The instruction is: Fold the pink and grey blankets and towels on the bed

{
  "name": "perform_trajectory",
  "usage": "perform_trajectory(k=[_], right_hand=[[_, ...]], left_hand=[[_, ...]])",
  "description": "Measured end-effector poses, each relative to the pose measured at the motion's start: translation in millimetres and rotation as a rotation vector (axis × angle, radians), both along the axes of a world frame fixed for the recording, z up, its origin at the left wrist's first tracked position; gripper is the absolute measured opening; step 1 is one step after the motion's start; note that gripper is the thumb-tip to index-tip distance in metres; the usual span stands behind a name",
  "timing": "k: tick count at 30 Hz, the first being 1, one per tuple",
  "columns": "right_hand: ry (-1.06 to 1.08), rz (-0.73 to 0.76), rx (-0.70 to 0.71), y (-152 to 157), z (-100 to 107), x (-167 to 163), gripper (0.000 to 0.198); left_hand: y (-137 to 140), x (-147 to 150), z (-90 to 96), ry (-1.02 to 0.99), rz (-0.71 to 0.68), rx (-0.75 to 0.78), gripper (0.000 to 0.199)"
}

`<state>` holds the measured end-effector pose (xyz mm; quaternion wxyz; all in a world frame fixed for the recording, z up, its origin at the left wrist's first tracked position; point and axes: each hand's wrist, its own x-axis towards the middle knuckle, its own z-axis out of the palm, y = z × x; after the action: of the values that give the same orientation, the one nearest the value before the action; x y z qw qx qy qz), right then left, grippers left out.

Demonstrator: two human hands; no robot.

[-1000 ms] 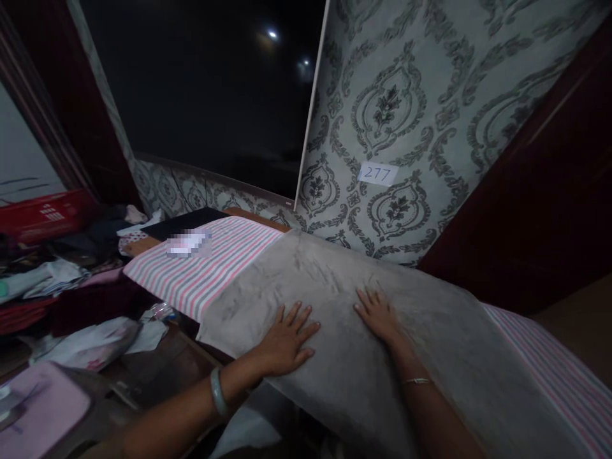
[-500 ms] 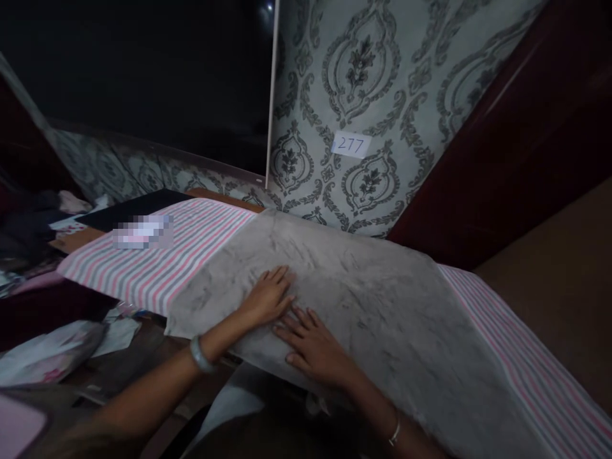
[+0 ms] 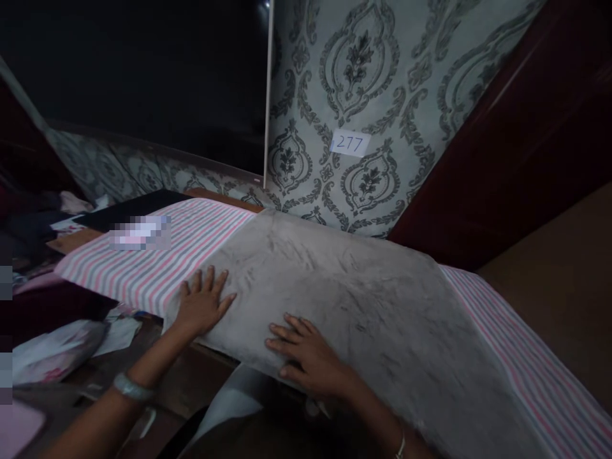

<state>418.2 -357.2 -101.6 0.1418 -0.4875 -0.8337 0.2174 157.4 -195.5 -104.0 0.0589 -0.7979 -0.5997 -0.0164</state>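
A grey plush cloth (image 3: 382, 306) lies spread over a striped pink, white and grey cloth (image 3: 201, 223), which shows at both ends of it. My left hand (image 3: 203, 303) rests flat near the cloth's left front corner, fingers spread, with a bangle on the wrist. To its right, my right hand (image 3: 310, 357) lies palm down on the grey cloth by the front edge, fingers apart. Neither hand grips anything. Faint creases and darker brush marks run across the plush surface.
A large dark screen (image 3: 143, 83) hangs on the patterned wall at the back left. A paper label (image 3: 350, 143) reading 277 is stuck to the wallpaper. Dark red panelling (image 3: 478, 159) slants down at the right. A plastic bag (image 3: 57, 357) sits low on the left.
My left hand has slid left across the grey cloth, away from my right hand, toward the front left corner. My right hand has shifted slightly left and nearer the front edge.
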Motion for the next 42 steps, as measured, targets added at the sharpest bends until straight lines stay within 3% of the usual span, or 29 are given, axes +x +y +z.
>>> perform_trajectory(k=[5,9,13,16,22,27,30,32,35,37,42], right_hand=[[0.02,-0.159,0.146,50.6,14.0,19.2,0.05],[-0.132,-0.318,0.115,85.6,19.8,20.6,0.061],[-0.221,-0.228,0.056,82.5,8.8,-2.6,0.065],[-0.194,-0.093,0.09,66.6,1.2,-23.4,0.062],[-0.089,0.043,0.084,44.9,5.6,-42.9,0.062],[0.112,0.123,0.033,52.9,10.8,-18.5,0.059],[0.181,-0.078,0.093,73.5,19.7,26.8,0.053],[0.081,-0.329,0.14,88.6,25.2,61.5,0.053],[-0.16,-0.633,0.094,102.4,24.0,100.7,0.059],[-0.256,-0.681,0.04,103.9,17.3,112.7,0.06],[-0.28,-0.632,0.014,99.5,8.0,114.1,0.061]], left_hand=[[-19.5,-27.3,-6.9,0.037,0.002,0.089,0.067],[-31.5,-37.6,3.3,0.055,0.005,0.122,0.062],[-23.0,-32.7,22.0,0.019,-0.03,0.029,0.056],[-2.0,-6.9,34.1,-0.05,-0.112,0.011,0.06],[57.4,85.6,51.3,-0.162,-0.311,-0.075,0.067],[94.8,125.5,33.6,-0.11,-0.283,-0.099,0.064],[102.5,126.1,18.1,-0.081,-0.272,-0.095,0.064],[103.4,123.8,13.2,-0.096,-0.27,-0.082,0.064],[103.9,121.4,12.3,-0.119,-0.243,-0.061,0.066],[105.3,121.1,13.0,-0.126,-0.199,-0.048,0.07],[107.7,123.9,16.3,-0.134,-0.118,-0.055,0.074]])
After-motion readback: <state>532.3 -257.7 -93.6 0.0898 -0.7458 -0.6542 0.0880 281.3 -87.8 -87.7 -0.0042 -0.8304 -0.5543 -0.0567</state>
